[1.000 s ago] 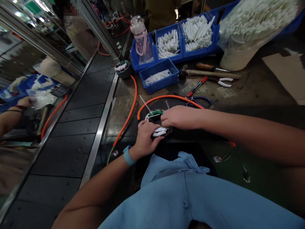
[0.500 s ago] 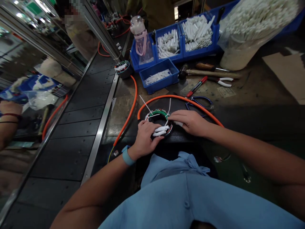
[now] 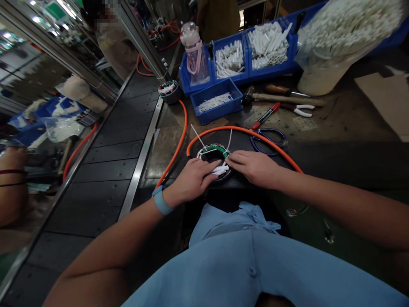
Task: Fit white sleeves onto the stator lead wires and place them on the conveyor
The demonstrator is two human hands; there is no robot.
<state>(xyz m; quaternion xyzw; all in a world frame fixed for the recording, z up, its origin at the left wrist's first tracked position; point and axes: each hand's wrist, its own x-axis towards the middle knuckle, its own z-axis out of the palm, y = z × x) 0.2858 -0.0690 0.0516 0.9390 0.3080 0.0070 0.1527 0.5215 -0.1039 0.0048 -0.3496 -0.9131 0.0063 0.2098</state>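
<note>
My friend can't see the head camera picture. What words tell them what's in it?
A person's left hand and right hand touch a ring-shaped part with green and white pieces on a dark workbench. An orange cable curves beyond it; farther back are a red marker, a hammer and blue bins of white pieces.

I hold both bare forearms stretched forward, meeting at the worktop's (image 3: 338, 123) near edge. My left hand (image 3: 194, 177) grips, back upward, index finger and thumb reaching rightward. My right hand (image 3: 255, 166) faces it, fingers bunched and pointing left, tips just beside the left index finger.
</note>
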